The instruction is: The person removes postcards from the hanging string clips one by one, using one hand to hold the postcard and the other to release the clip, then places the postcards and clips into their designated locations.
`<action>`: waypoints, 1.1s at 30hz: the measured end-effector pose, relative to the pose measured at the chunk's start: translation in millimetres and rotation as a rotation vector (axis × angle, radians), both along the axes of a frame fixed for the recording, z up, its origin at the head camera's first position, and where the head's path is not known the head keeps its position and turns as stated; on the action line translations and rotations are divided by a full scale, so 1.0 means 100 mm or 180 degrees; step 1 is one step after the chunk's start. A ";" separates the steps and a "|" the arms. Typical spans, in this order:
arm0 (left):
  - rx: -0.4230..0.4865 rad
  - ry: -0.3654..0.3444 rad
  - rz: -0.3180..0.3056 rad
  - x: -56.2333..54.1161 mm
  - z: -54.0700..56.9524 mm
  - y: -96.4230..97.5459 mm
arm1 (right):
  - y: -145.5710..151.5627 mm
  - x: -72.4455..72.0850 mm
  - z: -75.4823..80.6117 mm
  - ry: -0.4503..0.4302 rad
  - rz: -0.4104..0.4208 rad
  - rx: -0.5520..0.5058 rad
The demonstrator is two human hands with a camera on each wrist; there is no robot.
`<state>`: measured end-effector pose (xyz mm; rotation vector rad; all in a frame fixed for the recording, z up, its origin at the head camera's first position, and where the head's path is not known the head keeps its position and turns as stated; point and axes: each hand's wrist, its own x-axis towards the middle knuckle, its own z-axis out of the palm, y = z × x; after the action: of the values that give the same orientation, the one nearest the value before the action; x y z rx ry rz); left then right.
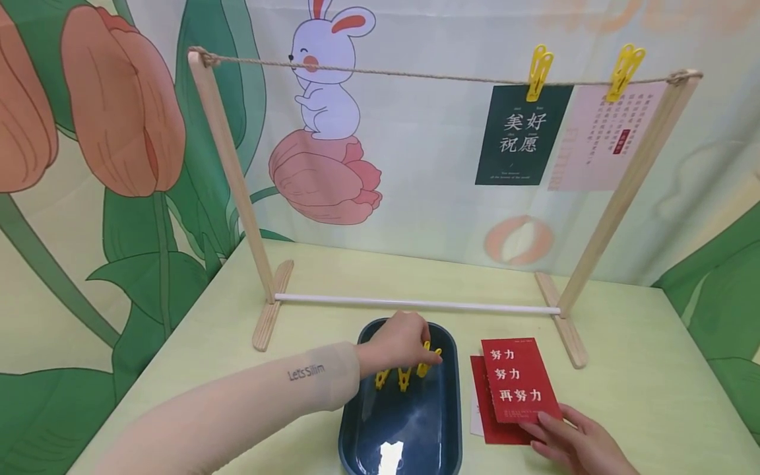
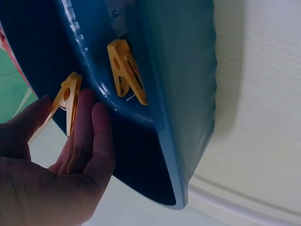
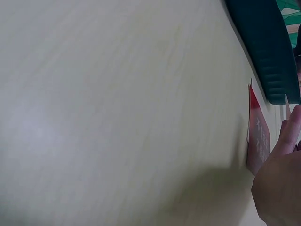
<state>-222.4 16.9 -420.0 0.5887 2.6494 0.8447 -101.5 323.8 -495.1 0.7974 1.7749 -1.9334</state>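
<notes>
At the tray [image 1: 410,419], 1 clothespin [image 1: 423,369] is pinched by the left hand [image 1: 399,340]; rightward, 1 red card [image 1: 522,381], edge-pinched by the right hand [image 1: 578,441], could be dropped if tilted.

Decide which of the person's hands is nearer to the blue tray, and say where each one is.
Left. The left hand is over the far end of the blue tray, pinching a yellow clip; the right hand is off to its right, holding a red card.

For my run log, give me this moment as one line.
left hand: pinches yellow clip at blue tray | right hand: holds red card | rope: green card, pink card, both clipped
</notes>
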 end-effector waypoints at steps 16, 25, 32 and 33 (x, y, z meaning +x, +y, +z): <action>-0.0113 0.0084 -0.0135 0.01 -0.15 0.07 | 0.02 0.12 -0.08 -0.0147 -0.0042 0.0125; -0.0260 0.0243 -0.0264 -0.26 -0.64 0.17 | -0.02 0.15 0.00 -0.0185 0.0012 -0.0021; -0.0242 0.0360 -0.0282 -0.31 -0.77 0.21 | 0.00 0.15 0.05 -0.0136 0.0086 0.0028; -0.0259 0.0400 -0.0283 -0.31 -0.78 0.22 | 0.00 0.15 0.05 -0.0136 0.0090 0.0053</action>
<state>-253.5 39.2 -497.9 0.7554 2.7313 0.6924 -86.7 324.1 -490.0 0.8090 1.7701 -1.8720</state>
